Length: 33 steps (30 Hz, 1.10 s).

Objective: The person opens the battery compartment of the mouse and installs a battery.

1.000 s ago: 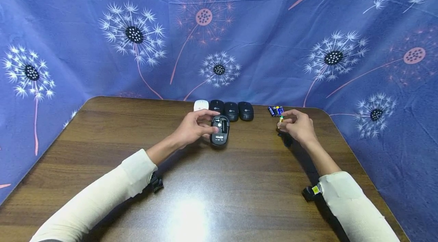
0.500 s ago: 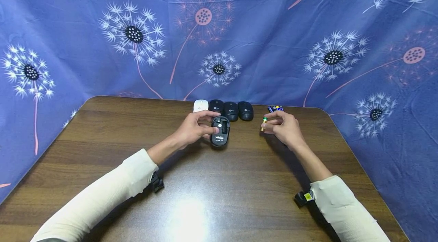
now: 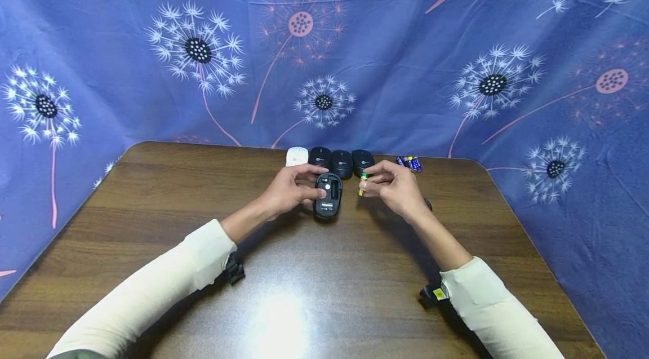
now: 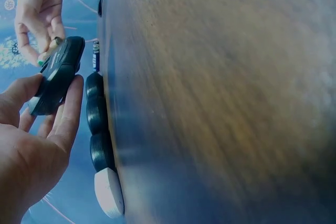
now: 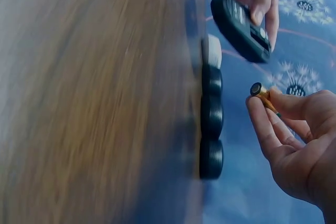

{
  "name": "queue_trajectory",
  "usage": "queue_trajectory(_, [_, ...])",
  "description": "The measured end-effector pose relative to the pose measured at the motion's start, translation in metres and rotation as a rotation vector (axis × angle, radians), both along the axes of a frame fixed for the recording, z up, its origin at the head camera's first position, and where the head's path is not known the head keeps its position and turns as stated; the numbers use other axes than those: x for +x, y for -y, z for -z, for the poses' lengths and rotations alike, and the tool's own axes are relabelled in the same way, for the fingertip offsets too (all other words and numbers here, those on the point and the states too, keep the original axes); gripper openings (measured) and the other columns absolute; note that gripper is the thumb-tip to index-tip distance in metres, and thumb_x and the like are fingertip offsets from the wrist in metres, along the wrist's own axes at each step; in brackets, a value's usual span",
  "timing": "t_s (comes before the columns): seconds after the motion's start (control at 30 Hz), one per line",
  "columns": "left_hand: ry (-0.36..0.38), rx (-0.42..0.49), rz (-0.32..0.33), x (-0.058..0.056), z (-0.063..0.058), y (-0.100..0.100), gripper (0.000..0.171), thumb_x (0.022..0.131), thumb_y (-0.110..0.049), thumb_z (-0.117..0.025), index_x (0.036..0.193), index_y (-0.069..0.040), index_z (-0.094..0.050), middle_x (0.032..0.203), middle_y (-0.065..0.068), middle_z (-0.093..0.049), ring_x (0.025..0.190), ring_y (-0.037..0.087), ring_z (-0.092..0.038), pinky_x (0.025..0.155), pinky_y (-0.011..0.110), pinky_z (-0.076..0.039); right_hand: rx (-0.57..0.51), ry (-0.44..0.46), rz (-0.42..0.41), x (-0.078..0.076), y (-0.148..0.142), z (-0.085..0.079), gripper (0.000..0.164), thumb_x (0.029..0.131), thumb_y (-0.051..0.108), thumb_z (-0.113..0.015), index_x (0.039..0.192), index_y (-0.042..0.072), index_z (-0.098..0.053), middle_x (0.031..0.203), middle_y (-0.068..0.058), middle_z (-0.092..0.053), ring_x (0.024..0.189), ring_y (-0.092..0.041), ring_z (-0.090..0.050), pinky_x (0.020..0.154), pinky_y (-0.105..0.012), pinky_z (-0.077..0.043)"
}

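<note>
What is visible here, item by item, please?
wooden table: one, brown, foreground
floral cloth: one, blue, background
white rounded plastic mouse: one, white, far edge
black rounded plastic mice: three, black, beside it
upturned black plastic mouse: one, black, centre
gold cylindrical battery: one, gold-green, right of centre
blue cylindrical batteries: several, blue, far right
small object: one, black, right
wrist devices: two, black, cuffs
sleeves: two, cream, forearms
left hand: one, gripping mouse
right hand: one, pinching battery
</note>
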<state>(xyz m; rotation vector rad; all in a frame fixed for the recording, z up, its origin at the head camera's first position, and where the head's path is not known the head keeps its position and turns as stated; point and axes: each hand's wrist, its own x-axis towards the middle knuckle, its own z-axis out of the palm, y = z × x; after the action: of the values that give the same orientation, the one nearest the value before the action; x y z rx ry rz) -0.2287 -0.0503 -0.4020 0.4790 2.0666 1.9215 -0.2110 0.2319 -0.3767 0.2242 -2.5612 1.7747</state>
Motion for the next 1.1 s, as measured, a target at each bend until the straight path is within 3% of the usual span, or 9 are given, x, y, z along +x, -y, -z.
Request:
queue_trajectory(0.2, [-0.027, -0.044, -0.016, -0.001, 0.001, 0.000, 0.054, 0.094, 0.000, -0.087, 0.146, -0.003, -0.073, 0.123, 0.020, -0.076, 0.095, 0.016, -0.075, 0.077, 0.037, -0.073, -0.038, -0.026, -0.022, 0.000, 0.017, -0.003, 0.034, 0.096, -0.003, -0.087, 0.128, -0.008, -0.075, 0.111, -0.028, -0.084, 0.083, -0.022, -0.086, 0.090, -0.056, -0.071])
queue_trajectory(0.43, [-0.003, -0.009, -0.017, -0.001, 0.000, -0.002, 0.055, 0.094, 0.002, -0.086, 0.147, -0.003, -0.072, 0.122, 0.021, -0.075, 0.090, 0.015, -0.077, 0.076, 0.037, -0.073, -0.040, -0.092, -0.038, -0.001, 0.033, -0.006, 0.031, 0.094, -0.001, -0.089, 0.122, -0.006, -0.077, 0.110, -0.028, -0.084, 0.083, -0.027, -0.086, 0.082, -0.045, -0.074])
queue_trajectory(0.7, [0.001, 0.011, -0.013, 0.000, 0.000, -0.001, 0.055, 0.096, 0.003, -0.084, 0.149, -0.002, -0.070, 0.127, 0.024, -0.075, 0.089, 0.015, -0.079, 0.077, 0.037, -0.073, 0.186, -0.259, -0.017, 0.002, 0.046, -0.006, 0.026, 0.092, 0.012, -0.095, 0.114, 0.007, -0.083, 0.102, -0.013, -0.088, 0.084, -0.022, -0.083, 0.071, -0.020, -0.065])
queue_trajectory(0.93, [-0.001, 0.032, -0.017, 0.000, 0.001, -0.002, 0.055, 0.097, 0.006, -0.083, 0.150, 0.000, -0.069, 0.128, 0.025, -0.074, 0.087, 0.015, -0.079, 0.075, 0.037, -0.073, 0.335, -0.379, -0.043, 0.004, 0.054, -0.003, 0.022, 0.090, 0.011, -0.097, 0.109, 0.007, -0.086, 0.099, -0.010, -0.086, 0.084, -0.023, -0.082, 0.074, -0.022, -0.065])
queue_trajectory(1.1, [-0.007, 0.040, -0.021, -0.001, 0.002, -0.003, 0.055, 0.097, 0.006, -0.083, 0.150, -0.001, -0.070, 0.128, 0.024, -0.073, 0.087, 0.015, -0.080, 0.076, 0.037, -0.073, 0.379, -0.374, -0.040, 0.005, 0.054, -0.001, 0.024, 0.088, 0.011, -0.098, 0.109, 0.007, -0.087, 0.100, -0.010, -0.080, 0.087, -0.023, -0.078, 0.077, -0.026, -0.066])
